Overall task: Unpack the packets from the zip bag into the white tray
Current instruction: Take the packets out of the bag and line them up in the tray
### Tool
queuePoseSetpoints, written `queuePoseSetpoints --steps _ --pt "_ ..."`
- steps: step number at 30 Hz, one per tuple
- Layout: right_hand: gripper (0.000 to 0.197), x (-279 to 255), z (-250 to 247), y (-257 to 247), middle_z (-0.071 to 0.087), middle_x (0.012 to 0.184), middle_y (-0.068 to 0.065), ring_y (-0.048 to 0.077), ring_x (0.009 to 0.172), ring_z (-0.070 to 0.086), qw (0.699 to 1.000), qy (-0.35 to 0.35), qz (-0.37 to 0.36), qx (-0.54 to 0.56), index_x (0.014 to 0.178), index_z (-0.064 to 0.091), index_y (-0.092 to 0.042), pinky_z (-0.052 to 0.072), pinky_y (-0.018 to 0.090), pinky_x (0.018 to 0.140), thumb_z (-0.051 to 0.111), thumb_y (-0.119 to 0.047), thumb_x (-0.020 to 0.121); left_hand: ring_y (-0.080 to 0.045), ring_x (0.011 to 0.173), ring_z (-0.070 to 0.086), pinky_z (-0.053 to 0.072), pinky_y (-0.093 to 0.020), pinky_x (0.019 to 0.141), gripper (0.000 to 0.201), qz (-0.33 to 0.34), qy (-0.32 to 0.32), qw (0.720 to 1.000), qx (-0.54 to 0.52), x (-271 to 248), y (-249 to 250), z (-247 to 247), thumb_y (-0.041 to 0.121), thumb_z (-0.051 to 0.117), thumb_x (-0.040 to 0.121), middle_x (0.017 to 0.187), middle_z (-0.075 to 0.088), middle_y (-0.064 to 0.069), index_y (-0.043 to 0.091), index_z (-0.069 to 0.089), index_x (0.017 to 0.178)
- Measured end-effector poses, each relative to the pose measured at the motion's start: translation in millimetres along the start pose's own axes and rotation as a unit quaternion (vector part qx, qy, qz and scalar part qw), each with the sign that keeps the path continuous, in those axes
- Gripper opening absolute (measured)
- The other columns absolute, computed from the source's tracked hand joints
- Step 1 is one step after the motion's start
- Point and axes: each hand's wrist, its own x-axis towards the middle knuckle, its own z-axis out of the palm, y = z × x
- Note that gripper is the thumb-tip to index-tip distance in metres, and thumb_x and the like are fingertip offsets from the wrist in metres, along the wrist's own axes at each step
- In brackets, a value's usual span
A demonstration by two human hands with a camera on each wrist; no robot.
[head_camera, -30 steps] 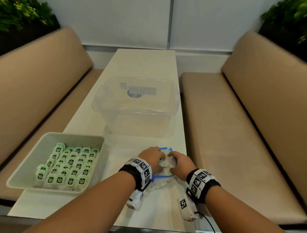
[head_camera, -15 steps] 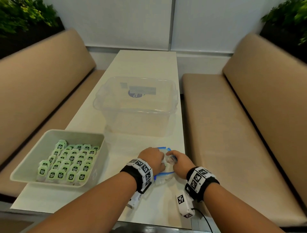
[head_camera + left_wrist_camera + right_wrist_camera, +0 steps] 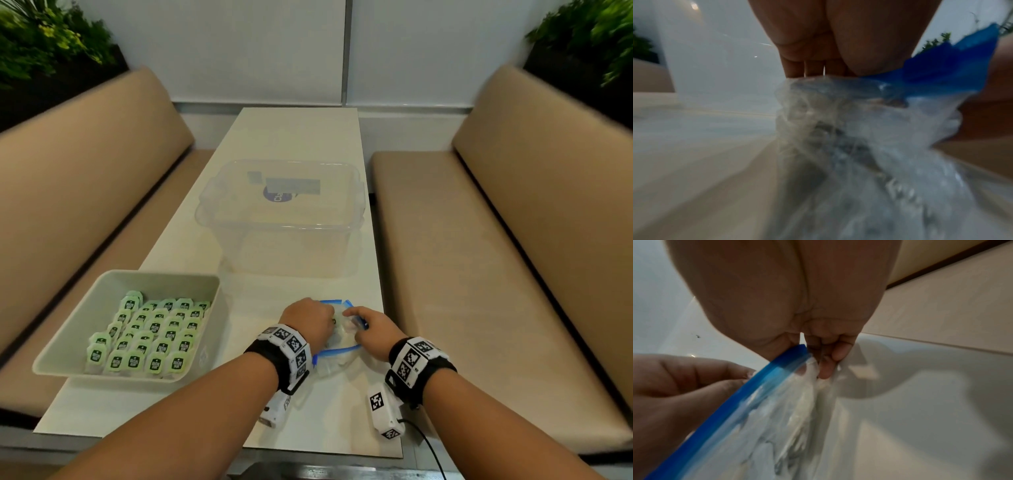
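A clear zip bag (image 3: 337, 356) with a blue zip strip lies on the white table near its front edge. My left hand (image 3: 310, 323) grips the bag's left side, fingers curled into the crumpled plastic (image 3: 838, 113). My right hand (image 3: 371, 330) pinches the blue zip strip (image 3: 764, 378) at the right end of the mouth. The bag's contents are blurred behind the plastic. The white tray (image 3: 85, 315) sits at the front left, holding several green packets (image 3: 154, 337) in rows.
A clear plastic tub (image 3: 284, 212) stands in the middle of the table, just beyond the bag. Tan bench seats (image 3: 479, 274) flank the table on both sides. A black cable (image 3: 431, 452) trails from my right wrist over the front edge.
Both hands stay on the zip bag at the same spot. They have shifted slightly on the bag's mouth, and the head view has drifted a little.
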Motion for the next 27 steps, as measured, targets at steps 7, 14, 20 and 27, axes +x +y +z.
queuePoseSetpoints --steps 7,14,20,27 --pt "0.063 -1 3 -15 0.058 0.133 0.005 0.021 0.118 0.058 0.998 -0.035 0.01 -0.046 0.135 0.051 -0.029 0.049 0.04 0.103 0.07 -0.04 0.076 -0.023 0.095 0.061 0.049 -0.034 0.085 0.024 0.0 0.123 0.961 -0.247 -13 -31 -25 0.023 0.044 0.101 0.103 0.069 -0.002 0.018 0.065 0.112" --pt "0.093 -18 1 -81 0.031 0.154 -0.009 0.015 0.145 0.021 0.988 0.063 -0.09 -0.106 0.133 0.047 -0.043 0.024 0.049 0.116 0.057 -0.089 0.052 -0.015 0.093 0.064 0.05 -0.031 0.086 0.023 0.028 0.141 0.923 -0.358 -37 -66 -54 0.022 0.046 0.102 0.102 0.07 0.003 0.022 0.067 0.111" --pt "0.042 -12 23 -135 0.069 0.101 0.002 0.022 0.092 0.07 0.969 -0.075 -0.131 0.195 0.124 0.052 -0.015 0.057 0.032 0.074 0.071 -0.012 0.087 -0.011 0.084 0.066 0.053 -0.029 0.079 0.021 0.051 0.152 0.897 -0.412 -54 -84 -76 0.021 0.049 0.1 0.094 0.071 0.007 0.025 0.068 0.108" --pt "0.017 -7 54 -173 0.053 0.072 0.008 0.021 0.062 0.053 0.949 -0.112 -0.106 0.274 0.104 0.057 -0.003 0.049 0.034 0.055 0.055 0.005 0.089 -0.008 0.082 0.061 0.05 -0.026 0.08 0.016 0.034 0.213 0.885 -0.413 -72 -121 -84 0.027 0.067 0.088 0.097 0.064 0.013 0.034 0.065 0.102"
